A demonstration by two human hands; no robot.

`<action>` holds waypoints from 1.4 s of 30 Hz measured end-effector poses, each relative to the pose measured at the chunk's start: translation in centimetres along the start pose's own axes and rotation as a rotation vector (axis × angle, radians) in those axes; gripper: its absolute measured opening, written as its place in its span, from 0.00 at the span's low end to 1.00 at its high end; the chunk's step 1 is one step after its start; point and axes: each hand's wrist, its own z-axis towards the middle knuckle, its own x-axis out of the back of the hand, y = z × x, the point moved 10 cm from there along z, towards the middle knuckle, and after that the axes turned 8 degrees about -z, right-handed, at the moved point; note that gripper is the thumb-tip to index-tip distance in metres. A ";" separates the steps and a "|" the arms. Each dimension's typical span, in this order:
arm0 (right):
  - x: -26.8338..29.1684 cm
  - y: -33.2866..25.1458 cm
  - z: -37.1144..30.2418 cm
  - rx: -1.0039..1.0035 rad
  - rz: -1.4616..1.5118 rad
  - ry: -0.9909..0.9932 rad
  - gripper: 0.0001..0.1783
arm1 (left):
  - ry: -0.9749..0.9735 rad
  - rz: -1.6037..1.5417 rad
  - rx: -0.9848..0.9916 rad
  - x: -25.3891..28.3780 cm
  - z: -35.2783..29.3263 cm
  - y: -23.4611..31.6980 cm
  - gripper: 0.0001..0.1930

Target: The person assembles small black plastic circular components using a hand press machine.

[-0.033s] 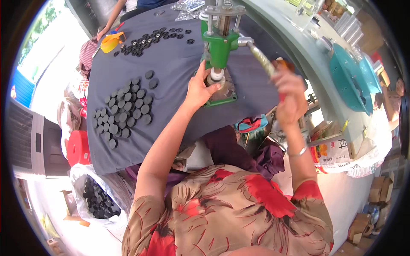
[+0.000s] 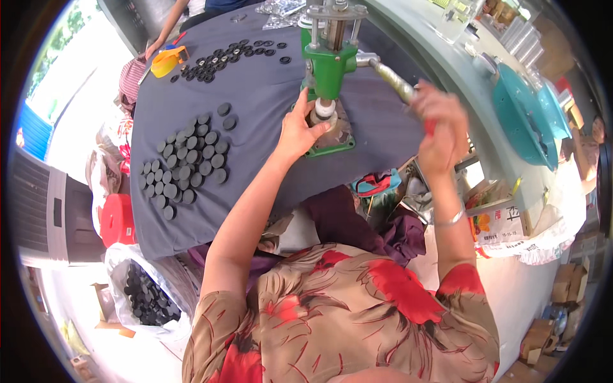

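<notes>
At the upper centre of the frame we have a green hand press on the desk, which is covered with a dark grey cloth. Our right hand, right of centre and blurred by motion, is clenched around the end of the press's lever; a bit of red shows between the fingers. The lever slopes down to the right from the side of the press.

Our left hand is at the foot of the press, the thumb and fingers spread around the round die beneath a white cylinder. The thumb touches the edge of the die, but we cannot tell whether the hand grips it or merely rests there.

Left of centre we see a loose cluster of dark, flat discs, two of them lying a little apart at its upper right. Farther up, black ring-like pieces spread across the cloth, near a yellow-orange ring-shaped object. Another person's hand rests at the desk's edge in the upper left. At the lower left, a whitish plastic bag stands open with more dark discs inside.
</notes>
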 end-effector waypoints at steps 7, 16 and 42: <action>-0.8 3.1 7.2 -0.196 0.123 0.173 0.11 | 0.015 -0.016 0.035 -0.1 0.2 -0.4 0.49; -0.3 0.6 -6.0 0.003 0.100 0.025 0.11 | 0.020 0.069 -0.060 0.4 1.2 -0.6 0.51; -4.7 11.1 12.8 -0.371 0.363 0.383 0.13 | 0.327 0.964 0.038 22.8 -7.2 4.3 0.20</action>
